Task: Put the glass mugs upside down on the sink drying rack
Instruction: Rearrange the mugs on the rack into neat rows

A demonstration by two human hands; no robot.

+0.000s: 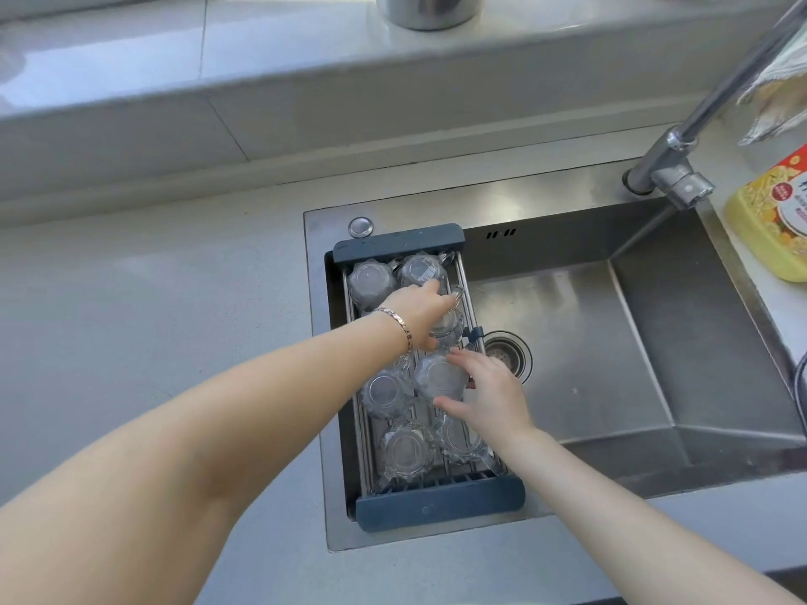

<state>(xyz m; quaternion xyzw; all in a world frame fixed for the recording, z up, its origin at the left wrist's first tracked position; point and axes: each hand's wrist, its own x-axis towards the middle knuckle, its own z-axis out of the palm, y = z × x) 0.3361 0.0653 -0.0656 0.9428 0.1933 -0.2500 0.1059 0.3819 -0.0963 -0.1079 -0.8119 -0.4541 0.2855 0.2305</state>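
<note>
So there's a dark blue-ended drying rack with metal rods [439,506] sitting across the left end of a stainless steel sink [611,342], and it's pretty much packed with clear scalloped glass mugs, all of them bottoms up in two rows. Back row has one mug at the far left [371,282] and one next to it with a little barcode sticker on its base [422,270]. The left hand [421,314], with a thin chain bracelet [399,329] on the wrist, reaches over the rack and its fingers curl down onto a mug on the right side [450,331], thumb tucked under near the front; how tight the grip is I can't tell. The right hand [489,397] comes in from the sink side with thumb and fingers spread around the next mug down [436,379], touching its side. Left of that one there's another upside-down mug [384,393], and two more in the front row [406,451] [460,441]. Chrome tap [672,168] is at the back right and a yellow dish soap bottle [773,216] stands on the counter just beside the sink.
</note>
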